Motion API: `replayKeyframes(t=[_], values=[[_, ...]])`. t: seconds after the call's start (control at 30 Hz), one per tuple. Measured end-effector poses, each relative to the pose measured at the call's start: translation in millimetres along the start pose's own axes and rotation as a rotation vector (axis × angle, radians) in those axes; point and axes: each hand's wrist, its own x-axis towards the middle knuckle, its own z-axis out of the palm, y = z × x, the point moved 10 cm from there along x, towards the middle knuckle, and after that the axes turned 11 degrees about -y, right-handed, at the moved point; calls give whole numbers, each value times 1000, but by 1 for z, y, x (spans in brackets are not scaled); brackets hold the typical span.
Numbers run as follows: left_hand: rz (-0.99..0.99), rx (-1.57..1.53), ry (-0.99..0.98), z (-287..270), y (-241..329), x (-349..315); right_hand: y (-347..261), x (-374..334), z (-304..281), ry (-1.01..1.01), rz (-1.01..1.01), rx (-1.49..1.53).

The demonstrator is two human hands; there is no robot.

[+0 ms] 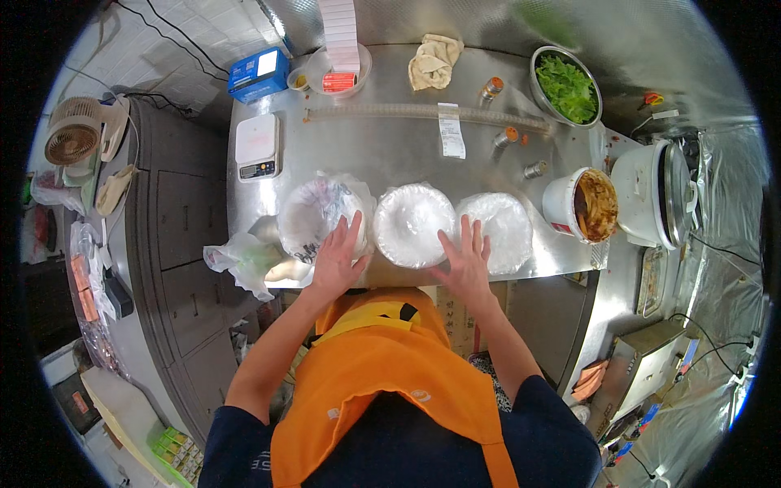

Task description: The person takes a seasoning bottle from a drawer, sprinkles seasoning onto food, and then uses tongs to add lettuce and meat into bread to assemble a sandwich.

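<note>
Three round white plastic-wrapped bundles stand in a row along the near edge of the steel table point(358, 171): a left one in a crinkled bag with dark print point(313, 207), a middle one with a dished top point(415, 224), and a right one point(508, 232). My left hand point(335, 259) rests with spread fingers at the right side of the left bundle. Over the gap between the middle and right bundles, my right hand point(467, 262) has its fingers apart, thumb by the middle one. Neither hand is closed round anything. Whether each palm touches the wrapping is hard to tell.
A crumpled plastic bag point(244, 260) hangs over the near left edge. Farther back are a kitchen scale point(257, 142), a blue box point(259, 75), a cloth point(435, 61) and a bowl of lettuce point(567, 89). A sauce-smeared white tub point(563, 205) and a cooker point(639, 191) stand right.
</note>
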Motion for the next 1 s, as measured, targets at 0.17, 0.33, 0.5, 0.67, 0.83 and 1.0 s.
replayKeyframes(t=[0.17, 0.33, 0.5, 0.67, 0.83, 1.0], values=[[95, -86, 150, -30, 2, -25, -27, 2, -27, 22, -40, 3], [-64, -267, 143, -23, -18, -47, -28, 15, -37, 210, -144, 93], [6, -111, 230, -31, 6, -80, -26, 35, -43, 319, -114, 174], [51, -113, 224, -41, 22, -82, -28, 45, -44, 336, -63, 383], [94, -83, 199, -46, 17, -79, -34, 44, -25, 309, -88, 349], [7, -217, 89, -42, -6, -87, -48, 51, -18, 280, -110, 352]])
